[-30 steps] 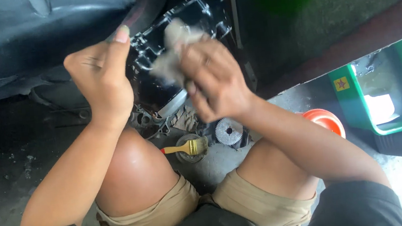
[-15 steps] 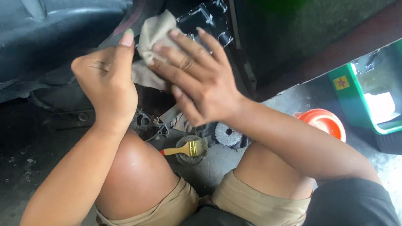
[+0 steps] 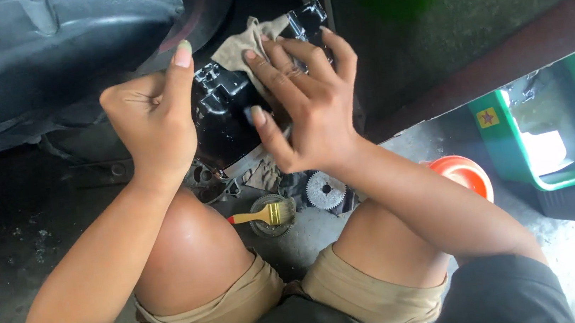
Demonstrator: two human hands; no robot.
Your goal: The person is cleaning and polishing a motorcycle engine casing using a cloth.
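To wipe well, I think the right hand [image 3: 310, 102] should keep its spread fingers pressing the beige cloth [image 3: 247, 45] flat on the black engine part [image 3: 225, 111], while the left hand [image 3: 148, 123], fingers curled, steadies that part.

A small square label [image 3: 487, 118], yellow with a red star, sits on a green tub [image 3: 516, 166]. It is at the tub's upper left corner.

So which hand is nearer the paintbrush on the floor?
Right. The right hand presses a tan rag on the black engine part directly above the paintbrush; the left hand is up and off to the left, thumb on the part.
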